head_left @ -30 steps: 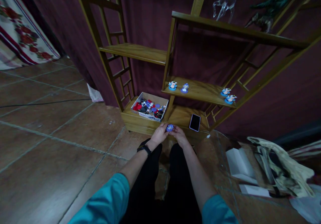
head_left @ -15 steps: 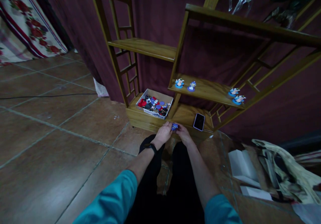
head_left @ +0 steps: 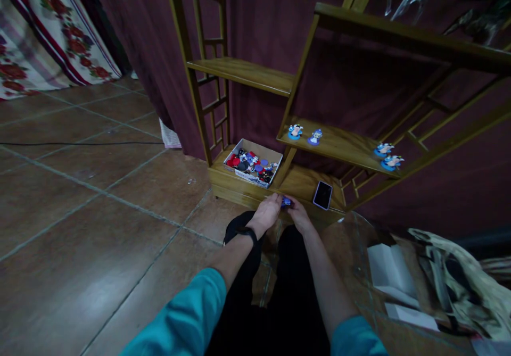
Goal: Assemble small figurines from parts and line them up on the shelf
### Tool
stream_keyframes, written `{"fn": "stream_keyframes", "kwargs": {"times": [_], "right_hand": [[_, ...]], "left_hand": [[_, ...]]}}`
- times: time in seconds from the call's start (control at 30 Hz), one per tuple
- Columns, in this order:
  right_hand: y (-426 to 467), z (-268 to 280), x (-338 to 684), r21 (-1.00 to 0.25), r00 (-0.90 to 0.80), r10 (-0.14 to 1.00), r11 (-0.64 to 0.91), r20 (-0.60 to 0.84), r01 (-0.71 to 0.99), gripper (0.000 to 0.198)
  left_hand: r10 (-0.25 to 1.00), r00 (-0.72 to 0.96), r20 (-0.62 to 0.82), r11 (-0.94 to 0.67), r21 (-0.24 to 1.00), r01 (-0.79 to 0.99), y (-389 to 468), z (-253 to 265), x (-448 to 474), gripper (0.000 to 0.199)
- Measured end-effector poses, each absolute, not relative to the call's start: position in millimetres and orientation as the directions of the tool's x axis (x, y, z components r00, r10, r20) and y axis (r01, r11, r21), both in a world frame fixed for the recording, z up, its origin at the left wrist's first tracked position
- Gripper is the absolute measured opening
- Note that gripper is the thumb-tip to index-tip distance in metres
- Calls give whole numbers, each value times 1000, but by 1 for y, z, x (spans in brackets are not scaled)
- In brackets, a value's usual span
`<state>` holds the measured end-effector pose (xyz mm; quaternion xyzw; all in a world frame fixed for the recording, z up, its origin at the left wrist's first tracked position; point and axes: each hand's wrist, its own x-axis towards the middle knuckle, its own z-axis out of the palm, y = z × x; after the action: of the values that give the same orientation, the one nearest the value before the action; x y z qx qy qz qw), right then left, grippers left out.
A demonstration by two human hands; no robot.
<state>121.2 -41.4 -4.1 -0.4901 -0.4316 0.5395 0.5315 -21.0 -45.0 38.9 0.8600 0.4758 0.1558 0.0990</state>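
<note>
Between my two hands, just in front of the low shelf, is a small purple-blue figurine [head_left: 286, 201], partly covered by fingers. My left hand [head_left: 269, 209] is closed on its left side, and my right hand [head_left: 297, 212] grips it from the right. Just beyond my left hand, a shallow cardboard box [head_left: 244, 174] holds many small red, purple, black and white figurine pieces. On the raised shelf stand a pig-like figurine on a blue base [head_left: 295, 132] and a purple figurine [head_left: 314, 137]. Two more blue-based figurines [head_left: 392, 162] are at that shelf's right end.
A phone [head_left: 322, 195] lies on the low shelf right of my hands. The wooden shelf unit [head_left: 243, 76] stands against a dark red curtain. White boxes [head_left: 391, 271] and a pale cloth bag [head_left: 459, 271] sit on the floor at right. A cable [head_left: 80, 143] crosses the floor at left.
The view has turned slightly left, so the scene sits further right. Both hands still hold the purple-blue figurine, and the left fingers now cover more of it.
</note>
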Motion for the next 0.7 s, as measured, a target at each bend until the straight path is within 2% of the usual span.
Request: {"fn": "stream_keyframes", "kwargs": {"times": [0.27, 0.7], "right_hand": [[-48, 1, 120, -990, 12, 999, -41, -43, -137, 48], [-49, 1, 121, -997, 3, 1000, 11, 11, -75, 48]], "left_hand": [[796, 572, 201, -605, 210, 768, -47, 47, -26, 29], [749, 605, 272, -632, 16, 775, -49, 50, -23, 31]]}}
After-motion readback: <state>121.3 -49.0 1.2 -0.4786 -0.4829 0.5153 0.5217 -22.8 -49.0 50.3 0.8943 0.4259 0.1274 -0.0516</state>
